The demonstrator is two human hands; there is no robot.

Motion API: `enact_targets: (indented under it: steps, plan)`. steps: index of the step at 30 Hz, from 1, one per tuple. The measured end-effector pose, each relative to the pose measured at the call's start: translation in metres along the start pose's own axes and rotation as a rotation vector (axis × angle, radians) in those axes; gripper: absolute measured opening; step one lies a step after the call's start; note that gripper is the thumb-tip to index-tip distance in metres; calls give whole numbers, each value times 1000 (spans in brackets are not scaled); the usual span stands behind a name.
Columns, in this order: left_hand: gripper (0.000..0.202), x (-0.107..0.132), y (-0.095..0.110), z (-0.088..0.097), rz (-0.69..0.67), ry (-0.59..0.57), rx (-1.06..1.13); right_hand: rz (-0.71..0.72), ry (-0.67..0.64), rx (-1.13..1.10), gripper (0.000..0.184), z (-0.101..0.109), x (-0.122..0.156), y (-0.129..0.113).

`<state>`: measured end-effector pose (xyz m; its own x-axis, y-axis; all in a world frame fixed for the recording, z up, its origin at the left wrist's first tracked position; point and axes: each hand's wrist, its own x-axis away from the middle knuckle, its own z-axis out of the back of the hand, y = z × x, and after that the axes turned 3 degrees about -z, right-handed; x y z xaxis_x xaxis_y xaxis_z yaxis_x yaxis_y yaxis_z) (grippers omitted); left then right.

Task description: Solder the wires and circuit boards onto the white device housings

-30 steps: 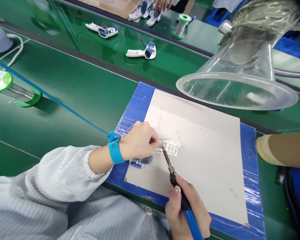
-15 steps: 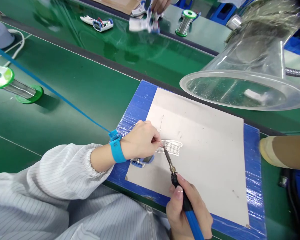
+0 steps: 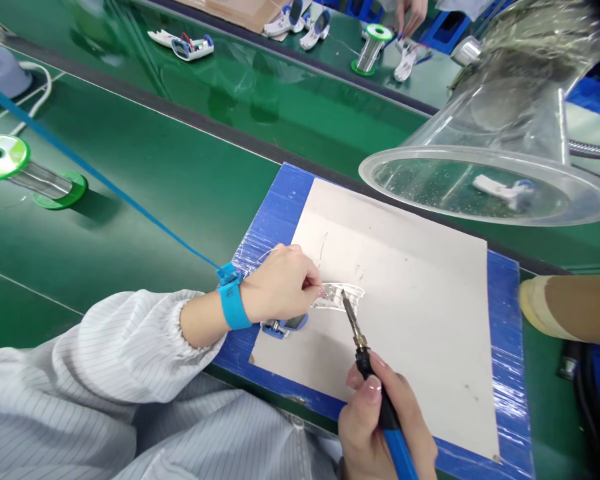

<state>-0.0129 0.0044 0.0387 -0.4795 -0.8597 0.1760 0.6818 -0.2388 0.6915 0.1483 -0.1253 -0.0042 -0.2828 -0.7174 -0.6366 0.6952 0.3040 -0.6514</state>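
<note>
Head view: left hand [image 3: 280, 283] closed, pinching a white-and-blue plastic device [image 3: 337, 295] that lies on a grey mat [image 3: 410, 320] on a blue-taped board [image 3: 285, 200]; right hand [image 3: 380, 417] gripping a soldering iron [image 3: 363, 350], tip over the device. Blue wrist strap [image 3: 233, 305] on left wrist; clear fume hood [image 3: 480, 187] beyond.

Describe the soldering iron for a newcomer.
Find the blue-edged work board on the green bench. Above it, the right hand grips the soldering iron: the only tool there with a blue handle, its thin metal tip pointing at a pale part.
</note>
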Motion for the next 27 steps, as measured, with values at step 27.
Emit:
enact_targets:
  steps: [27]
  plan:
    - [19, -2, -3, 2, 72, 2, 22, 17, -150, -22, 40, 6, 1, 7]
